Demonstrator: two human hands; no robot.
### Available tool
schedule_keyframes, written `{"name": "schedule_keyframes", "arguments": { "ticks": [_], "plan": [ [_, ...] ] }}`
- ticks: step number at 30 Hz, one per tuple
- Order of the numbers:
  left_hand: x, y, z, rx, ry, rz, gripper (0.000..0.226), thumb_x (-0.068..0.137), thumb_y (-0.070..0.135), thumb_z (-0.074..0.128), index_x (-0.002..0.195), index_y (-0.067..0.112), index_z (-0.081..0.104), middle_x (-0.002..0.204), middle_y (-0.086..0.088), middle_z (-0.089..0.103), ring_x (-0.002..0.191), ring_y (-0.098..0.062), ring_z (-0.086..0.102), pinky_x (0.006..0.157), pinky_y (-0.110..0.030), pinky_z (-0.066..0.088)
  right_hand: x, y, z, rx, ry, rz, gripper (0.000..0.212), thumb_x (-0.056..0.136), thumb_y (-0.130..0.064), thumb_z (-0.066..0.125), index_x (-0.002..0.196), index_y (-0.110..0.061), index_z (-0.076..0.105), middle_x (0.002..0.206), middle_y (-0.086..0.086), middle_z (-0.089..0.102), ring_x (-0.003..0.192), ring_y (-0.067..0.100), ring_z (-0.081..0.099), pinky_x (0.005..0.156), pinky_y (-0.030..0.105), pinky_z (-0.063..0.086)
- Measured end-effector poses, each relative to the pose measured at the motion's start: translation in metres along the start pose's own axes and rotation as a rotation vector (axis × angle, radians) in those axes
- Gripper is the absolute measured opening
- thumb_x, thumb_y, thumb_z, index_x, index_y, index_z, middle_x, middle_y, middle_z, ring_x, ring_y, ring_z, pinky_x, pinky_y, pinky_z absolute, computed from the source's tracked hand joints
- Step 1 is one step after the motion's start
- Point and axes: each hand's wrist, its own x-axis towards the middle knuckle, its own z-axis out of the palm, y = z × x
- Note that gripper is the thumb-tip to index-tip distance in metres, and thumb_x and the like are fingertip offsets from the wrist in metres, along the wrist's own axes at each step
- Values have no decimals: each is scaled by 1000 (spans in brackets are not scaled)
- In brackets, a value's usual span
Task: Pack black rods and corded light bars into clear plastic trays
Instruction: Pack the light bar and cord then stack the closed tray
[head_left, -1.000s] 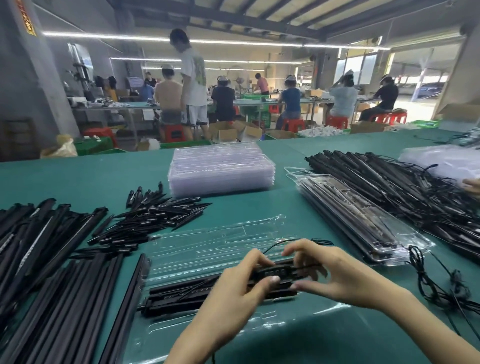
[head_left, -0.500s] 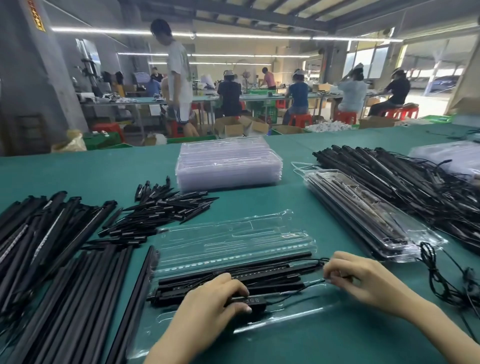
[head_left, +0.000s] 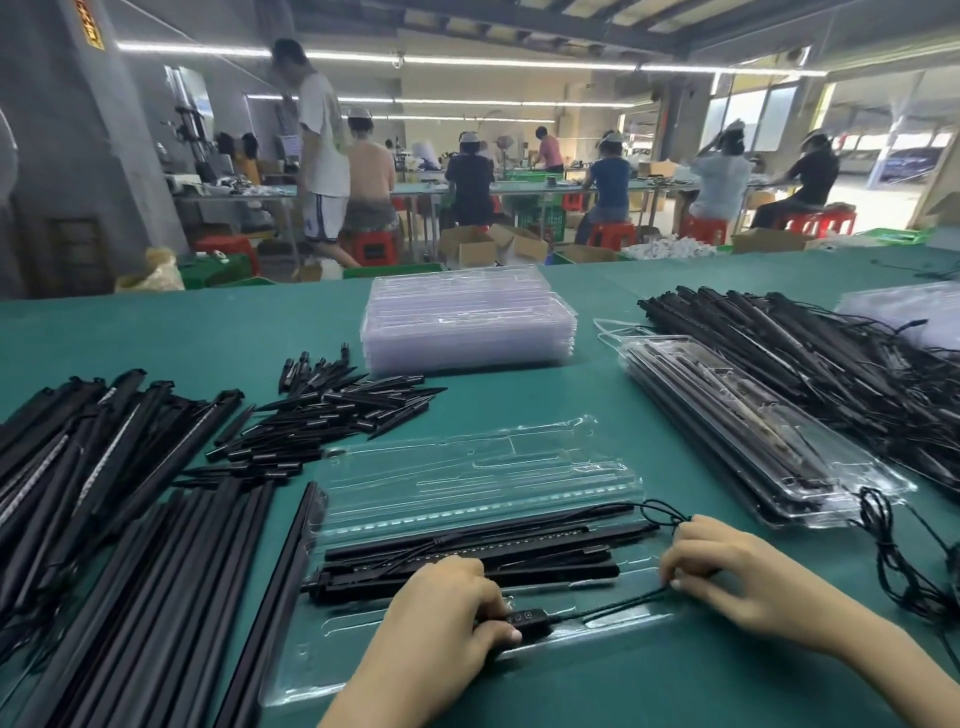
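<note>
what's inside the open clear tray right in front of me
Black light bars and their cord lie in the tray; the left hand covers part of the inline controller.

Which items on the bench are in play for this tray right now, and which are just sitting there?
In play:
- open clear tray
- light bars lying in it
- inline controller, gripped by left hand
- cord, pinched by right hand

Sitting there:
- stack of empty trays
- packed trays
- short rod pile
- long bar pile
- corded bar pile
</note>
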Motion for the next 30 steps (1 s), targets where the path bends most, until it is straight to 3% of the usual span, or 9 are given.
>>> {"name": "schedule_keyframes", "arguments": {
  "ticks": [6,8,11,14,18,21,25,28,30],
  "plan": [
    [4,6,1,-78,-48,-141,20,80,39,72,94,27,65,83,19,43,86,-3,46,76,-16,37,-2,-9,1,27,-22,23,14,89,-19,61,83,-30,65,77,-16,52,80,3,51,70,16,40],
    [8,10,-1,-68,-79,-163,18,79,36,74,82,28,59,81,19,43,85,-5,45,74,-18,36,2,-11,2,-2,-50,32,8,90,-32,60,83,-31,64,74,-16,51,78,0,48,75,18,37],
    [13,15,-2,-5,-123,-180,37,76,32,77,65,29,42,77,18,39,84,-7,42,70,-19,31,10,-18,6,-134,-59,64,24,90,-55,52,86,-33,61,77,-17,52,82,-2,47,88,21,30],
    [15,15,-1,4,-120,-161,32,75,32,78,68,27,47,76,18,40,83,-8,44,69,-20,31,23,-40,14,-156,-48,-8,26,91,-58,47,97,-37,61,89,-22,54,91,-7,46,95,24,27],
    [12,7,-3,-111,-86,-111,18,72,30,80,84,23,69,74,17,47,76,-3,49,67,-16,37,44,-76,37,-27,-44,-131,29,90,-54,50,108,-38,66,100,-19,58,88,-12,40,82,15,34],
    [9,0,-8,-275,-81,-118,18,70,20,82,88,20,77,70,19,59,67,8,56,65,-6,39,52,-89,53,75,24,-70,20,85,-45,63,97,-32,73,94,-15,61,81,-11,43,71,8,32],
    [9,-1,-9,-269,-92,-128,14,72,13,79,84,19,78,79,7,73,62,16,55,62,-4,38,59,-93,56,292,15,65,12,75,-35,79,76,-23,74,81,-12,60,72,-1,53,65,17,41],
    [12,5,-9,-152,-125,-133,12,74,17,77,85,22,77,84,6,74,68,8,59,68,-13,46,65,-95,55,262,-22,146,13,71,-33,81,74,-23,74,72,-13,55,67,-2,50,62,17,38],
    [13,9,-10,-20,-128,-125,12,77,21,74,88,25,75,86,6,73,79,-3,63,65,-18,43,68,-97,56,182,-48,157,14,71,-35,80,77,-23,74,67,-14,52,65,-3,49,61,17,39]
  ]
}}
